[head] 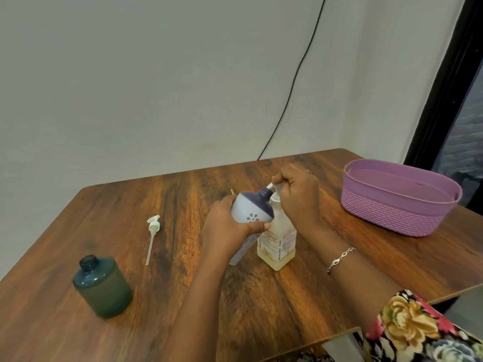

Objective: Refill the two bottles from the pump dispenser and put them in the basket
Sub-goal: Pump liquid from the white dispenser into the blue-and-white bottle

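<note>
**Nozzle at the neck: one slip and it spills**

The left hand [230, 226] is wrapped around the white bottle [251, 212], grip closed snug on its body, tilting it so its dark neck meets the spout of the pump dispenser [277, 239], which stands on the counter [261, 309] mid-frame. The right hand [298, 197] sits curled over the pump head, fingers closed on it, wrist bent down, ready to press.

The risk here, as I judge it: that neck looks narrow, and if the tilt drifts off the spout, liquid runs down the outside onto the counter. A hard press could also rock the dispenser (only that one hand steadies it).

The green bottle [102, 286] waits uncapped at the near left, its loose pump [152, 236] lying flat well apart from it. The purple basket [400, 197] stands off to the right, nothing visible inside.
</note>
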